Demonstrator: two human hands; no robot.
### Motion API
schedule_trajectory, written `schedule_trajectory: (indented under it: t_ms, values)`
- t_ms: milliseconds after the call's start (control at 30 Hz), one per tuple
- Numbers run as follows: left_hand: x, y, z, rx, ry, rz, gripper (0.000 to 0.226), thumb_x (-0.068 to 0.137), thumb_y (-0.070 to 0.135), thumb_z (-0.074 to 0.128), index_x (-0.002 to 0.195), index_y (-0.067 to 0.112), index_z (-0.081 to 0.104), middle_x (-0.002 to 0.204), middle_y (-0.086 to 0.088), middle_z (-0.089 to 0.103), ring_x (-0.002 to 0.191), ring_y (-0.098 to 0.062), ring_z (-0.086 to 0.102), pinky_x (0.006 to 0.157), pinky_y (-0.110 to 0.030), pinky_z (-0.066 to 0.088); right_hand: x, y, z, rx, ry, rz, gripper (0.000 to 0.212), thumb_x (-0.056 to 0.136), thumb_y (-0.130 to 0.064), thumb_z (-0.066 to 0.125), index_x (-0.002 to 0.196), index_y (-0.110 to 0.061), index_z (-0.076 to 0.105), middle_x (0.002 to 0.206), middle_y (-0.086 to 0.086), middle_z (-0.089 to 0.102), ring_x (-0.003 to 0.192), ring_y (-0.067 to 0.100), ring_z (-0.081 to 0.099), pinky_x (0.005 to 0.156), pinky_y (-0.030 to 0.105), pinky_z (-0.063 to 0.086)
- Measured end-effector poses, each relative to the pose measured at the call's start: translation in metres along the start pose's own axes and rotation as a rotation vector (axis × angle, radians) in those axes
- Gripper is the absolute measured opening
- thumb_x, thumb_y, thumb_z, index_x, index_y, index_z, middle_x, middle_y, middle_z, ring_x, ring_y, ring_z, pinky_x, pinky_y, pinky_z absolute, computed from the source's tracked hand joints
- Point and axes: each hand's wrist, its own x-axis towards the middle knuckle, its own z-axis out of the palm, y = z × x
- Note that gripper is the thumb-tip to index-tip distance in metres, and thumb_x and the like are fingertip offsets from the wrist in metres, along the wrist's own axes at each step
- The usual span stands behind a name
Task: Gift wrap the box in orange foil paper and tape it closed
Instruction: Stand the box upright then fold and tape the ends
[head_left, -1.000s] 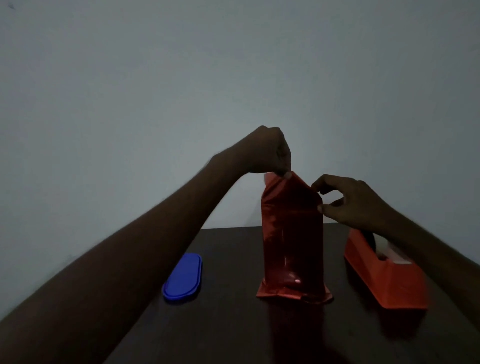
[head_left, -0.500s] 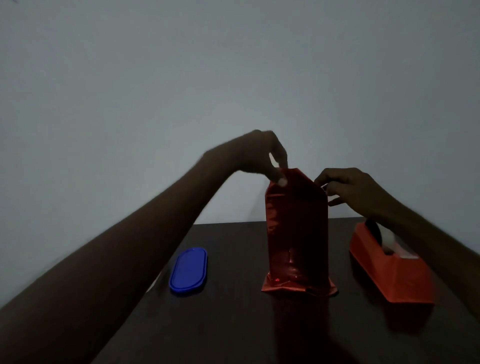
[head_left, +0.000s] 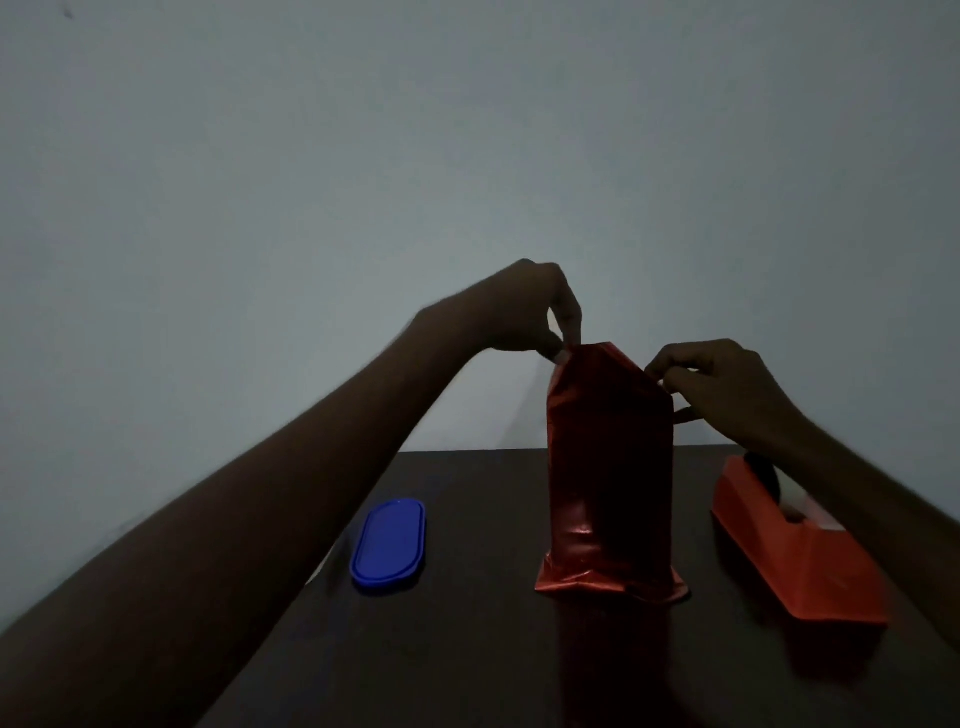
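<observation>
The box (head_left: 609, 467), already covered in orange foil paper (head_left: 613, 379), stands upright in the middle of the dark tabletop (head_left: 467, 649). The left hand (head_left: 524, 312) pinches the top left corner of the foil, and the right hand (head_left: 722, 384) pinches the top right edge. The foil looks thin, slippery and easy to crease, so I think it is better to hold it at the folded corners. An orange tape dispenser (head_left: 795, 561) waits at the right, a blue lid (head_left: 389, 545) at the left.
</observation>
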Motion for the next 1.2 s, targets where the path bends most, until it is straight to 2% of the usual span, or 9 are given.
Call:
schedule_trajectory:
  t_ms: [133, 300, 400, 567, 667, 800, 967, 1067, 1200]
  values:
    - [0.004, -0.006, -0.016, -0.122, 0.074, -0.07, 0.013, 0.085, 0.031, 0.073, 0.091, 0.02, 0.077, 0.089, 0.01, 0.074, 0.091, -0.002, 0.066, 0.081, -0.016, 0.047, 0.0, -0.001, 0.001, 0.015, 0.0, 0.0, 0.032, 0.085, 0.002, 0.051, 0.075, -0.015, 0.075, 0.072, 0.001, 0.07, 0.078, 0.022, 0.07, 0.064, 0.035, 0.062]
    - [0.032, -0.01, -0.002, -0.29, -0.124, -0.345, 0.05, 0.084, 0.053, 0.069, 0.098, 0.005, 0.07, 0.087, -0.009, 0.074, 0.077, -0.02, 0.074, 0.067, -0.032, 0.062, 0.001, -0.004, 0.0, 0.034, -0.015, 0.024, 0.033, 0.085, 0.002, 0.05, 0.073, -0.015, 0.075, 0.075, 0.011, 0.069, 0.083, 0.028, 0.07, 0.066, 0.039, 0.062]
    - [0.047, -0.005, 0.015, -0.235, -0.22, -0.404, 0.045, 0.081, 0.046, 0.075, 0.093, 0.003, 0.069, 0.078, -0.01, 0.073, 0.071, -0.023, 0.074, 0.062, -0.032, 0.061, 0.002, -0.004, -0.001, 0.021, -0.024, 0.012, 0.033, 0.085, 0.001, 0.05, 0.071, -0.016, 0.074, 0.069, 0.008, 0.067, 0.079, 0.029, 0.069, 0.065, 0.041, 0.062]
    - [0.059, -0.005, 0.009, -0.165, -0.134, -0.339, 0.014, 0.076, -0.002, 0.073, 0.089, 0.004, 0.076, 0.067, -0.008, 0.073, 0.059, -0.015, 0.072, 0.057, -0.024, 0.059, 0.004, -0.004, -0.003, -0.035, -0.02, 0.008, 0.032, 0.086, 0.002, 0.052, 0.071, -0.017, 0.075, 0.06, -0.006, 0.064, 0.066, 0.017, 0.068, 0.063, 0.038, 0.062]
    - [0.054, -0.012, -0.004, -0.169, -0.091, -0.335, 0.014, 0.074, -0.003, 0.077, 0.087, 0.003, 0.075, 0.061, -0.005, 0.072, 0.063, -0.018, 0.074, 0.058, -0.024, 0.059, 0.005, -0.004, -0.004, -0.021, -0.022, 0.029, 0.032, 0.086, 0.002, 0.053, 0.071, -0.016, 0.075, 0.063, -0.005, 0.067, 0.069, 0.017, 0.07, 0.062, 0.04, 0.062]
    - [0.049, -0.017, -0.014, -0.227, -0.003, -0.296, 0.012, 0.083, 0.012, 0.074, 0.093, 0.006, 0.076, 0.082, -0.01, 0.076, 0.075, -0.02, 0.074, 0.065, -0.026, 0.061, 0.007, -0.006, -0.001, -0.047, -0.022, 0.029, 0.032, 0.087, 0.002, 0.054, 0.072, -0.016, 0.076, 0.066, 0.001, 0.068, 0.07, 0.019, 0.07, 0.06, 0.039, 0.062]
    - [0.033, 0.016, -0.018, -0.199, -0.304, -0.182, 0.043, 0.085, 0.057, 0.062, 0.104, 0.021, 0.076, 0.106, 0.007, 0.072, 0.101, -0.007, 0.064, 0.088, -0.027, 0.051, 0.006, -0.007, -0.001, -0.051, -0.019, 0.042, 0.03, 0.089, 0.003, 0.053, 0.08, -0.013, 0.077, 0.074, 0.003, 0.07, 0.076, 0.02, 0.071, 0.061, 0.038, 0.062]
    - [0.028, 0.022, -0.01, -0.007, -0.242, -0.065, 0.025, 0.076, 0.036, 0.08, 0.096, 0.02, 0.077, 0.097, 0.008, 0.074, 0.091, -0.003, 0.063, 0.076, -0.013, 0.046, 0.007, -0.008, -0.001, -0.063, -0.025, 0.059, 0.031, 0.09, 0.004, 0.051, 0.08, -0.013, 0.076, 0.079, 0.005, 0.07, 0.079, 0.021, 0.07, 0.057, 0.037, 0.062]
    - [0.021, 0.019, -0.02, -0.029, -0.098, -0.001, 0.013, 0.077, 0.013, 0.078, 0.086, 0.023, 0.079, 0.08, 0.014, 0.074, 0.08, 0.004, 0.066, 0.066, 0.0, 0.044, 0.009, -0.014, -0.001, -0.068, -0.046, 0.109, 0.031, 0.091, 0.001, 0.05, 0.078, -0.013, 0.074, 0.077, 0.004, 0.067, 0.075, 0.021, 0.069, 0.05, 0.038, 0.06]
